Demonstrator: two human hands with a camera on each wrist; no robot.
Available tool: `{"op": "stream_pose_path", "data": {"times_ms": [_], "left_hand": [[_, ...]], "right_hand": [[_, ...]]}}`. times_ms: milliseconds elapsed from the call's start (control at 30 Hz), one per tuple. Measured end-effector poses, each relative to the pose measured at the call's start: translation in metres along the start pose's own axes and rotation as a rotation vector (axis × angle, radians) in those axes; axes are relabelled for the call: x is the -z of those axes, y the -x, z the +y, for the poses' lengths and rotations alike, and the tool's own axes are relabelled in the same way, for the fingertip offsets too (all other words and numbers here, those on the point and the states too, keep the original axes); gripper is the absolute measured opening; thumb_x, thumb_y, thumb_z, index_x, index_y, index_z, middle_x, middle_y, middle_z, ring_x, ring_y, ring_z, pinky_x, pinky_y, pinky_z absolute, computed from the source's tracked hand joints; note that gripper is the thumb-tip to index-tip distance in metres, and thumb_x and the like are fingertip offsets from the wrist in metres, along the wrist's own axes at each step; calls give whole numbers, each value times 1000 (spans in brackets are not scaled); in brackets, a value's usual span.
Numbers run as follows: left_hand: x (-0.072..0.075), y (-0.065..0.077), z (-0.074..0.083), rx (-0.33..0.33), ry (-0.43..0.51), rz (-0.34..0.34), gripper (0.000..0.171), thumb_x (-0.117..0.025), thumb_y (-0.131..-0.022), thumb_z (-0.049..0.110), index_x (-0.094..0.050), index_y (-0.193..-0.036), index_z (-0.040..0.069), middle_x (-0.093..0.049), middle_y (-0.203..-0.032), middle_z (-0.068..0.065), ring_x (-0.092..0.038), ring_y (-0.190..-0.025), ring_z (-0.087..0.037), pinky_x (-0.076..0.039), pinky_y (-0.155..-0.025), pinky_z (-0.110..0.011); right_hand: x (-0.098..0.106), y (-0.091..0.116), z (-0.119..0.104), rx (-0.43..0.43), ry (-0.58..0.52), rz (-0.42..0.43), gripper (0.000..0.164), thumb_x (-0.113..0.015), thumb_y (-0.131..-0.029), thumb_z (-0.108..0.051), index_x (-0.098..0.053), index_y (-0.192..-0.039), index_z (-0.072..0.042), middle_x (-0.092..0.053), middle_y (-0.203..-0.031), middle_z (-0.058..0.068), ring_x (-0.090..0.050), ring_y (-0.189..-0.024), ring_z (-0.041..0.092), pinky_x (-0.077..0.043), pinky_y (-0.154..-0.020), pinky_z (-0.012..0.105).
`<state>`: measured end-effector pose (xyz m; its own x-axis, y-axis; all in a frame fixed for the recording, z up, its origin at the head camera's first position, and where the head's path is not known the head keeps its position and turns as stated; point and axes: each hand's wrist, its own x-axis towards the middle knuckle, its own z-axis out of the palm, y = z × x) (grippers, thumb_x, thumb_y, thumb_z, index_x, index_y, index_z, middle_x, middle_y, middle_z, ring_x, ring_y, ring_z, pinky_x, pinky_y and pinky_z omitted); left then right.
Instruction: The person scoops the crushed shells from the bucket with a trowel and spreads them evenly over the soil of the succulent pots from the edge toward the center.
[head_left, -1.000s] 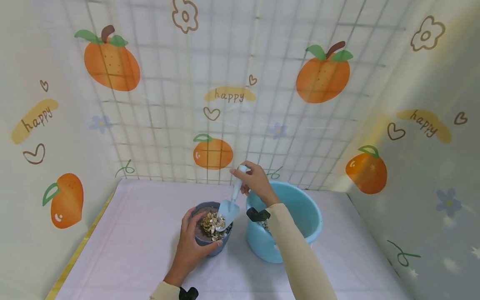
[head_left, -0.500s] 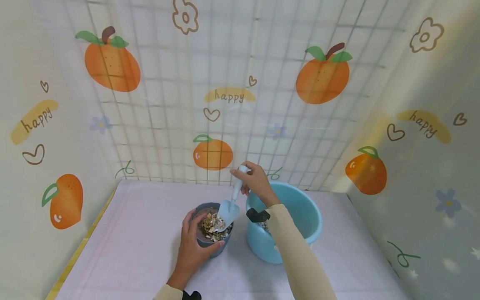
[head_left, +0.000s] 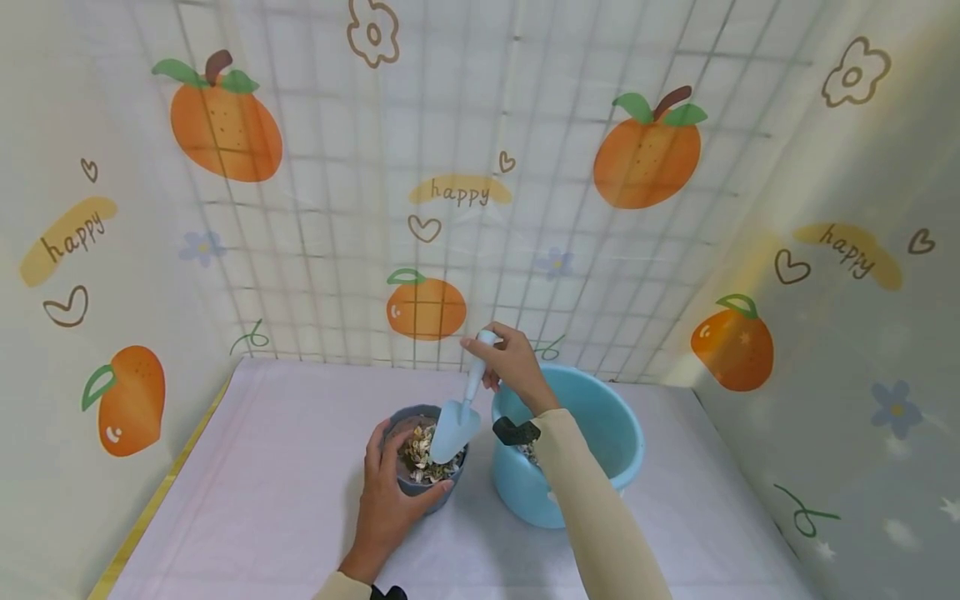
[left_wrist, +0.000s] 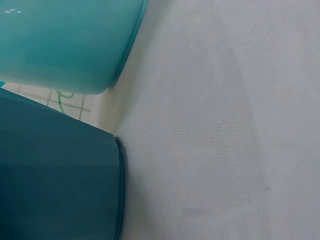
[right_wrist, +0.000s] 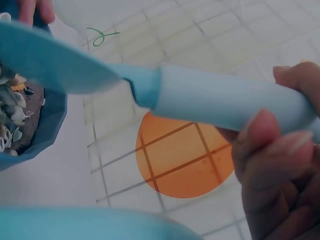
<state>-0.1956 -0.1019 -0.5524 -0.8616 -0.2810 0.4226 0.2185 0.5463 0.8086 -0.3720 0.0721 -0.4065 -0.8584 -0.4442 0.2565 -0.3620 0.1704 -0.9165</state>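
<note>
My left hand (head_left: 386,504) holds a dark blue-grey flower pot (left_wrist: 60,175), thumb along its near side and fingers over the rim. Inside the pot, pale and brown shell-like chips (head_left: 417,450) lie heaped on a brown surface. The handle end of a light blue hand trowel (head_left: 456,429) is in my right hand (head_left: 516,367), gripped between thumb and fingers. Its blade tilts down over the pot's right side, tip by the chips; no chips show on the blade's visible face. In the right wrist view the trowel handle (right_wrist: 210,95) runs across the middle.
A larger light blue bucket (head_left: 525,487) stands right of the pot, partly behind my right forearm, with some chips visible inside. A pale cloth (head_left: 285,483) covers the table. A printed curtain (head_left: 322,250) over a wire grid closes off the back.
The trowel blade has tipped further, and the chips that lay on it have slid off into the pot. My left hand has shifted very slightly right with the pot.
</note>
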Motion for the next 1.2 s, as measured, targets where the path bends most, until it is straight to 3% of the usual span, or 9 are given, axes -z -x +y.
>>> {"op": "stream_pose_path", "data": {"times_ms": [233, 500, 667, 767, 1033, 1200], "left_hand": [[0, 1, 1, 14, -5, -13, 93, -85, -68, 57, -45, -145, 23, -15, -159, -5, -27, -139, -29, -40, -97, -59], [25, -9, -14, 16, 82, -178, 104, -86, -68, 56, -34, -152, 24, -14, -158, -2, -23, -141, -31, -30, -103, -64], [29, -16, -22, 15, 150, -267, 107, -87, -67, 55, -31, -154, 27, -9, -161, 0, -19, -143, -32, -26, -103, -67], [26, -14, -23, 22, 159, -262, 103, -86, -68, 55, -33, -152, 27, -9, -160, 2, -20, -143, -31, -27, -103, -66], [14, -10, -15, 9, 129, -166, 100, -85, -68, 56, -39, -151, 24, -12, -160, -1, -24, -142, -30, -31, -103, -62], [17, -11, -8, 34, 96, -186, 102, -84, -69, 57, -36, -152, 25, -11, -160, -4, -23, -142, -32, -31, -103, -63]], "right_hand": [[1, 2, 0, -13, -15, 5, 39, -73, -88, -43, -56, -91, -8, -49, -50, 18, -49, -40, 37, -46, -40, 46], [-2, 3, 3, -35, -9, 14, 43, -73, -87, -47, -56, -94, -8, -51, -53, 20, -49, -41, 37, -47, -41, 46], [-3, 2, 3, -28, -21, 11, 44, -73, -86, -48, -58, -93, -8, -51, -53, 20, -49, -41, 37, -45, -39, 45], [-4, 2, 2, -22, -17, 2, 43, -73, -86, -48, -57, -92, -8, -50, -52, 19, -49, -40, 35, -45, -39, 43], [-1, 2, 1, -19, -17, 25, 45, -74, -85, -49, -56, -91, -8, -50, -52, 18, -48, -39, 33, -45, -39, 45], [2, 2, 3, -24, -29, 30, 47, -74, -85, -50, -58, -97, -7, -52, -54, 20, -49, -40, 34, -46, -41, 51]]}}
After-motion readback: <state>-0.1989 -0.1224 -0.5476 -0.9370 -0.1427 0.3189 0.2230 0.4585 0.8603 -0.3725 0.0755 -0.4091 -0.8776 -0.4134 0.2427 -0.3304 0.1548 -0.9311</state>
